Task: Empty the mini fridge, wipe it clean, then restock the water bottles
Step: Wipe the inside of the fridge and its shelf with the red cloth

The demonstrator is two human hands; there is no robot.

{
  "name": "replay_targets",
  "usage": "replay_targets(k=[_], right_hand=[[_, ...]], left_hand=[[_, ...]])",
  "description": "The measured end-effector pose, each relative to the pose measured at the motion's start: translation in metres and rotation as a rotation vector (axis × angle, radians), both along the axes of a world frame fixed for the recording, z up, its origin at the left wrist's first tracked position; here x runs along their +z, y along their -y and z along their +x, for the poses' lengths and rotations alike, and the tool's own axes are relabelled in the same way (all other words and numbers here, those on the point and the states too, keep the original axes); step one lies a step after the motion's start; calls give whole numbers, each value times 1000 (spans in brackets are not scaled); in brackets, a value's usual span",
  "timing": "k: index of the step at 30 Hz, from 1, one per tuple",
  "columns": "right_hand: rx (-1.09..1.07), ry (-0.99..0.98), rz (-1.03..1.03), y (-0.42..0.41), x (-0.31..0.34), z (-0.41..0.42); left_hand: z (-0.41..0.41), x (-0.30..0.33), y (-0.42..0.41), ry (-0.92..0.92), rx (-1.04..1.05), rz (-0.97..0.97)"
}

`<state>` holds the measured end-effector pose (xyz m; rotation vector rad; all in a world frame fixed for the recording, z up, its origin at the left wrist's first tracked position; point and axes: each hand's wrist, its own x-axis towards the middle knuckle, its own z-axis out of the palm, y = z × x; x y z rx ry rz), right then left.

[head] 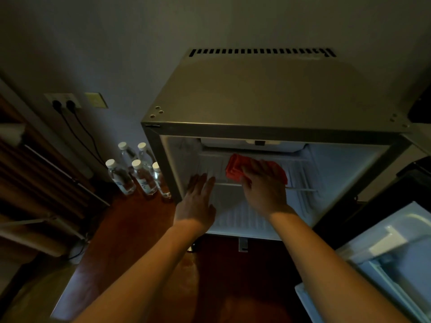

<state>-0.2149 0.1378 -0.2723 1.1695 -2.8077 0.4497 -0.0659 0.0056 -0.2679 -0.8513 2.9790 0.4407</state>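
The mini fridge (268,94) stands open in front of me, its white inside lit and bare of bottles. A red cloth (235,169) lies on the wire shelf (300,189) inside. My right hand (263,187) presses flat on the cloth with fingers spread. My left hand (198,199) reaches in beside it, fingers straight, resting near the shelf's left front edge and holding nothing. Several clear water bottles (137,171) with white caps stand on the floor to the left of the fridge.
The fridge door (382,259) hangs open at the lower right. Two black plugs sit in a wall socket (63,101) at the left, their cables running down behind the bottles. Wooden furniture (35,173) lines the left side. The floor (140,224) is dark red wood.
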Motion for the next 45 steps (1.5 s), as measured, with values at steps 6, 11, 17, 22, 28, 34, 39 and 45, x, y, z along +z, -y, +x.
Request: replay_targets(k=[6, 11, 17, 22, 28, 34, 39, 45], right_hand=[[2, 1, 77, 16, 9, -18], [15, 8, 25, 14, 8, -18], [-13, -22, -107, -8, 5, -1], [-51, -36, -189, -24, 0, 8], [-41, -51, -147, -23, 5, 8], [-68, 25, 28, -6, 5, -9], [-88, 2, 52, 8, 7, -25], [-80, -44, -12, 7, 6, -22]], left_hand=[[1, -1, 1, -4, -6, -8], [0, 4, 0, 13, -8, -20], [-9, 18, -7, 8, 9, -107], [-20, 18, -10, -99, 0, -125], [-26, -5, -1, -167, -50, -103], [-31, -17, 0, -250, -86, -217], [-29, -24, 3, -248, -108, -277], [-27, -26, 5, -226, -140, -322]])
